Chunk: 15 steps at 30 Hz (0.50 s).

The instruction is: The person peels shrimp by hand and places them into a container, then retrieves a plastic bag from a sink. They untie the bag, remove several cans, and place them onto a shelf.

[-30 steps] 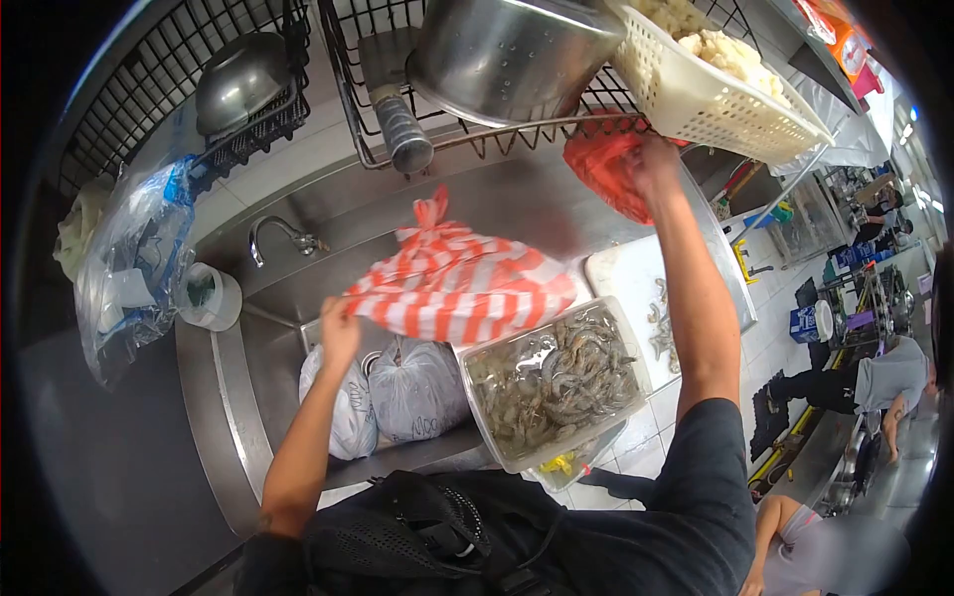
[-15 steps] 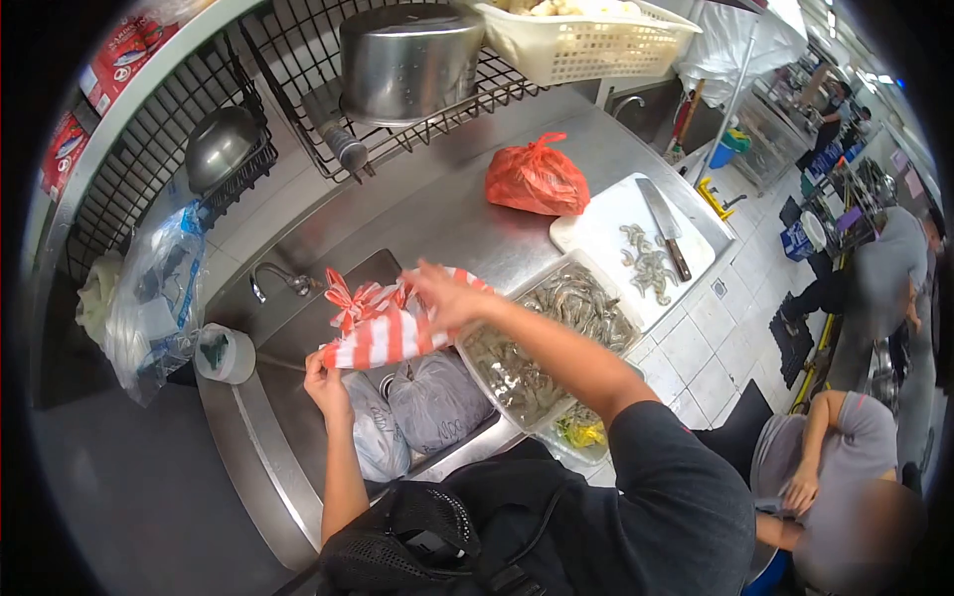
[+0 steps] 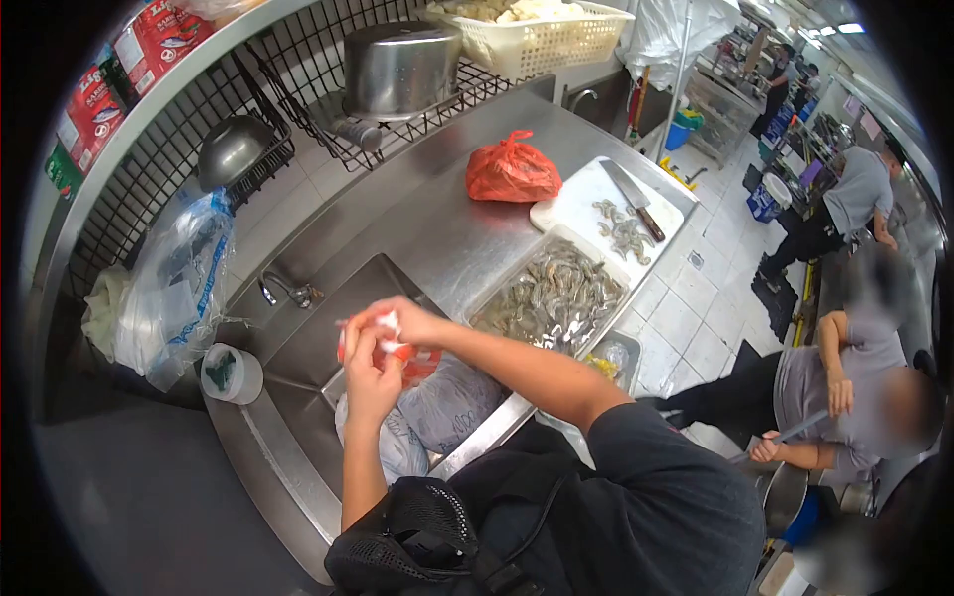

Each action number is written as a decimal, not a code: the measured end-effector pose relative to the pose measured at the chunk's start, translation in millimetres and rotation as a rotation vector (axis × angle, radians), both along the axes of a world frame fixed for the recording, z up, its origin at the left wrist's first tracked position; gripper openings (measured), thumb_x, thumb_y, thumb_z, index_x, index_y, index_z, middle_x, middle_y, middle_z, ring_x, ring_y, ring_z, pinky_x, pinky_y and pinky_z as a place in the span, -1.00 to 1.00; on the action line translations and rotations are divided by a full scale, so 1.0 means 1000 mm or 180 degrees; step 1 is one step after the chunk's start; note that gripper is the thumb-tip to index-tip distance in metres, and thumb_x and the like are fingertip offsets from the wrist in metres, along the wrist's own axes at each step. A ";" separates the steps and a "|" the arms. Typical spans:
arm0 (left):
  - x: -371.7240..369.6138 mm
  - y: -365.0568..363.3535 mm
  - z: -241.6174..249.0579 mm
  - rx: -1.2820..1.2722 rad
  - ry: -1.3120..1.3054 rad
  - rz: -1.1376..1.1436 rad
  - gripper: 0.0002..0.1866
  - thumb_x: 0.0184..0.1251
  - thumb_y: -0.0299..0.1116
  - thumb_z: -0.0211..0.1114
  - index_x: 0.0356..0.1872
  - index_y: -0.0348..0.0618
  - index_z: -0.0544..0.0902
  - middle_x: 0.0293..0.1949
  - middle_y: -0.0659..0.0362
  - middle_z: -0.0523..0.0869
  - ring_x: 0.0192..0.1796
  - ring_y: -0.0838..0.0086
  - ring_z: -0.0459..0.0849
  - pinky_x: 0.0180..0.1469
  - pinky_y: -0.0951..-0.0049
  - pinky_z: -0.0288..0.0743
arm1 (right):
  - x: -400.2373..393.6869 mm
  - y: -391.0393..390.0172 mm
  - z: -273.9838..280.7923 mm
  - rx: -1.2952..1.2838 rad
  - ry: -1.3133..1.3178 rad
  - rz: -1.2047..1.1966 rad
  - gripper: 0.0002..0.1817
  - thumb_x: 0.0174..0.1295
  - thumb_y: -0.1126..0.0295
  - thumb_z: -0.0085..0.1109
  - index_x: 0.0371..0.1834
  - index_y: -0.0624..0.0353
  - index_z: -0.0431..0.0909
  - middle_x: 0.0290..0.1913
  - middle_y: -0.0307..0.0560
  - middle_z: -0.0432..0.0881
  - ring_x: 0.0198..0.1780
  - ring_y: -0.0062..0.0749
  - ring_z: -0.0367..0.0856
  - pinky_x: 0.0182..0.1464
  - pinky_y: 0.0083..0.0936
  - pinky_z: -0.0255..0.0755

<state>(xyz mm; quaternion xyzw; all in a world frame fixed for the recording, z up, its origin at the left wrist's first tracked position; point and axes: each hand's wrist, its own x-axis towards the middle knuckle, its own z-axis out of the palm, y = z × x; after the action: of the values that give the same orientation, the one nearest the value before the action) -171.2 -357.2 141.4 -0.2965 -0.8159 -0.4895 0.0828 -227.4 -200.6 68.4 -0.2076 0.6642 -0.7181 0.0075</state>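
Note:
Over the sink (image 3: 308, 343), my left hand (image 3: 372, 385) and my right hand (image 3: 405, 320) are close together. Both are closed on a red-and-white striped plastic bag (image 3: 424, 366), now bunched up and partly hidden by my fingers. Below it, filled greyish plastic bags (image 3: 455, 405) lie in the sink, near my left forearm. Beyond my right forearm is a plastic tub of raw shrimp (image 3: 561, 290). A white cutting board (image 3: 574, 212) behind the tub bears a knife (image 3: 636, 202) and several small shrimp (image 3: 624, 234).
A tied red bag (image 3: 512, 171) sits on the steel counter. A tap (image 3: 288, 291) and a white container (image 3: 234, 373) stand at the sink's left. Above hangs a wire rack with a steel pot (image 3: 402, 74) and a basket (image 3: 542, 45). Co-workers (image 3: 835, 387) are at right.
The striped bag was stretched out between my hands and is now gathered into a bunch. My right hand has moved left and down to meet my left hand. The view has shifted slightly.

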 end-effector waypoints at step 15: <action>0.019 -0.090 -0.068 0.0635 -0.0223 0.0722 -0.55 0.40 -0.68 0.21 0.30 -0.30 0.56 0.48 0.10 0.35 0.06 0.45 0.60 0.17 0.44 0.54 | 0.325 0.269 0.044 0.0015 0.0153 -0.4121 -0.73 0.35 0.48 0.25 0.09 0.25 0.63 0.03 -0.14 0.72 -0.04 -0.50 0.66 0.01 -0.44 0.59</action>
<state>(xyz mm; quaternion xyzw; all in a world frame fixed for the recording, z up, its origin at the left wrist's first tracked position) -151.8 -446.8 73.1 -0.1755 -0.7938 -0.5657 0.1381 97.8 68.9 112.2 0.2189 0.6567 -0.5711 -0.4413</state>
